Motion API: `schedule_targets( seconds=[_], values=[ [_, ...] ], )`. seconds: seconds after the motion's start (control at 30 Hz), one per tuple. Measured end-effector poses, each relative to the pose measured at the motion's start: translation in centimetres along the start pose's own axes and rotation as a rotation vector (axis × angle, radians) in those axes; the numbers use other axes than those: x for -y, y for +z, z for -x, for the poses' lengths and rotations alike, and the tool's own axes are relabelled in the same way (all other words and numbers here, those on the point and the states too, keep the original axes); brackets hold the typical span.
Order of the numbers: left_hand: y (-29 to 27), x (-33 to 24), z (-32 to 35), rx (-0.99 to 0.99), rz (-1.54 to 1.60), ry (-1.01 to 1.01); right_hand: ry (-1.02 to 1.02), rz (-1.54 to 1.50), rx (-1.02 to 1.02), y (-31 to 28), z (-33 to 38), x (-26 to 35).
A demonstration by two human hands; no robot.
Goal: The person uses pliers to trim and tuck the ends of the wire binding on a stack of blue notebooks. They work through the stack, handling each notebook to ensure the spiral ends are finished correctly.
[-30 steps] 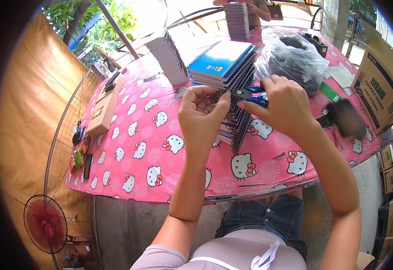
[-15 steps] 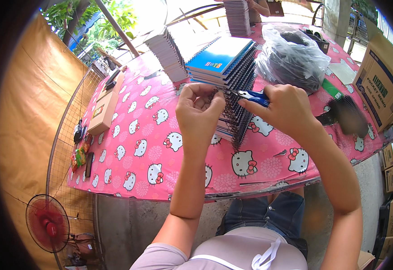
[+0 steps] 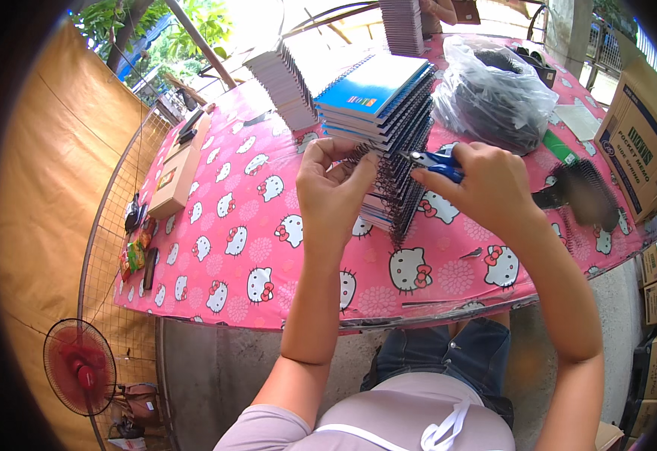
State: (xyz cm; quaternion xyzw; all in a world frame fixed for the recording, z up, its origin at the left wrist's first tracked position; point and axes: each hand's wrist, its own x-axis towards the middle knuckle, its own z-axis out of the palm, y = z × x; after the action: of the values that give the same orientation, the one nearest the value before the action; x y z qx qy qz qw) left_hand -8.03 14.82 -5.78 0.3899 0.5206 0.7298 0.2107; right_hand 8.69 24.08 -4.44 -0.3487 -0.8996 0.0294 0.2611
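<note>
A tall stack of spiral-bound notebooks (image 3: pixel 370 94) with blue covers stands on the table in front of me, its dark coils facing right and toward me. My left hand (image 3: pixel 336 177) is at the near side of the stack, thumb and fingers pinched around a dark spiral coil (image 3: pixel 367 147); its far end is hard to make out against the stack. Gripped in my right hand (image 3: pixel 490 177) are small pliers (image 3: pixel 443 164) with blue handles. Their metal jaws point left, beside the stacked coils and a little apart from my left fingertips.
A clear plastic bag of dark coils (image 3: pixel 498 101) sits right of the stack, with loose black coils (image 3: pixel 584 195) nearer me. More notebook stacks (image 3: pixel 283 86) stand behind. An open carton (image 3: pixel 640 139) is at the right edge, a cardboard box (image 3: pixel 174 184) at the left. Another person is at the far side.
The pliers and my right hand have shifted slightly right, away from my left fingertips. My left hand keeps its pinch at the coil. The whole view has tilted a little.
</note>
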Motion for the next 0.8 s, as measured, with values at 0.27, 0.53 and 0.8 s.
schedule_targets(
  seconds=[0.27, 0.53, 0.8],
  values=[
    [0.1, 0.1, 0.5, 0.050, -0.003, -0.036, -0.152, 0.076, -0.215, 1.8, -0.3, -0.2],
    [-0.8, 0.9, 0.3, 0.023, 0.052, -0.111, 0.008, -0.033, 0.000, 1.3, 0.5, -0.6],
    [0.0, 1.2, 0.8, 0.080, -0.005, -0.074, -0.164, 0.041, -0.212, 2.4, -0.3, -0.6]
  ],
)
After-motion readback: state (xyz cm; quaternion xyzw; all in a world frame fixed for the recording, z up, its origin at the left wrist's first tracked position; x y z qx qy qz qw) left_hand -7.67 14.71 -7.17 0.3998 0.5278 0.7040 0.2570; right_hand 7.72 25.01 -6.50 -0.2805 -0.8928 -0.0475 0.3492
